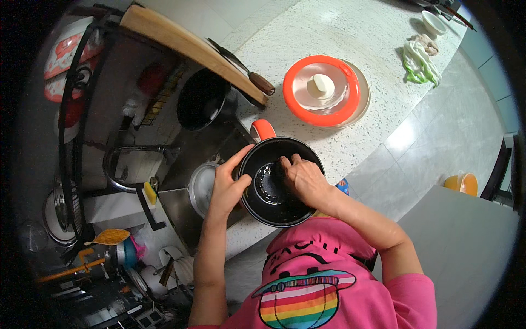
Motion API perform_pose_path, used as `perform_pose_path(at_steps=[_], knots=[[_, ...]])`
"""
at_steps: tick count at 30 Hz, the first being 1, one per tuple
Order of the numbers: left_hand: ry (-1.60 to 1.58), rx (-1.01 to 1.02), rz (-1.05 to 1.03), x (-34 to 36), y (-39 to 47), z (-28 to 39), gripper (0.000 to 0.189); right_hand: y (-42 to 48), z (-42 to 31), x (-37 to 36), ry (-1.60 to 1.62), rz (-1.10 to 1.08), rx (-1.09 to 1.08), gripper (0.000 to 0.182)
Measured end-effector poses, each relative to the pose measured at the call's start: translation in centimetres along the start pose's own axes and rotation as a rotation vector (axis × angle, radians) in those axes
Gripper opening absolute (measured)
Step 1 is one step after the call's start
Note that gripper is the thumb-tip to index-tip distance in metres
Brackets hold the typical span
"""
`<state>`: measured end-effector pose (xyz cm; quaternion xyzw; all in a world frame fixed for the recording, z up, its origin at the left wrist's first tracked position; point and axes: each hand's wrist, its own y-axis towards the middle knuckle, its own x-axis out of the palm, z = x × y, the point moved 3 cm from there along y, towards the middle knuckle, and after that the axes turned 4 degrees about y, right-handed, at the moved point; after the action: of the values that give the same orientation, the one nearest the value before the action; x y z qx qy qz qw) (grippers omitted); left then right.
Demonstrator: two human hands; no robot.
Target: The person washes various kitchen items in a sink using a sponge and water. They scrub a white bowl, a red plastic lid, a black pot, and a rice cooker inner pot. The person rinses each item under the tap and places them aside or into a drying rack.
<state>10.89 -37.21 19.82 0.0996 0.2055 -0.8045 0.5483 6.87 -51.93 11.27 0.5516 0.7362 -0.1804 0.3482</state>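
A deep black-lined pot [267, 209] with a red handle [263, 129] is tilted over the sink's edge and the counter. My left hand [230, 183] grips its left rim, thumb over the inside. My right hand [306, 179] reaches into the pot, its fingertips against a dark thing at the inner wall that I cannot make out; whether it is held is unclear. Wet glints show on the pot's bottom. Behind the pot, a glass lid with a red rim [320, 120] and a white knob lies on a pale plate [365, 100] on the speckled counter.
Left of the pot is a steel sink [176, 211] with a metal basin [201, 189] and a faucet [113, 164]. A wooden cutting board [185, 45], a knife [261, 82] and a black pan [203, 98] stand behind. A cloth [417, 61] and white bowl [434, 23] lie far right.
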Motion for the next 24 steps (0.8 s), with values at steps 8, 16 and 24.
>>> perform_pose_path(at_steps=[8,16,24], knots=[[-0.05,0.084,0.013,1.0,-1.3,-1.2,0.063,-0.6,-1.1,-2.0,0.152,-0.023,-0.03,0.058],[0.117,-0.008,0.084,0.7,-0.1,-0.8,0.044,-0.2,-0.4,-1.1,0.209,-0.154,-0.051,0.046],[0.1,0.134,-0.198,-0.5,2.6,-1.7,0.035,-0.5,0.2,0.1,0.361,-0.238,-0.144,0.04]])
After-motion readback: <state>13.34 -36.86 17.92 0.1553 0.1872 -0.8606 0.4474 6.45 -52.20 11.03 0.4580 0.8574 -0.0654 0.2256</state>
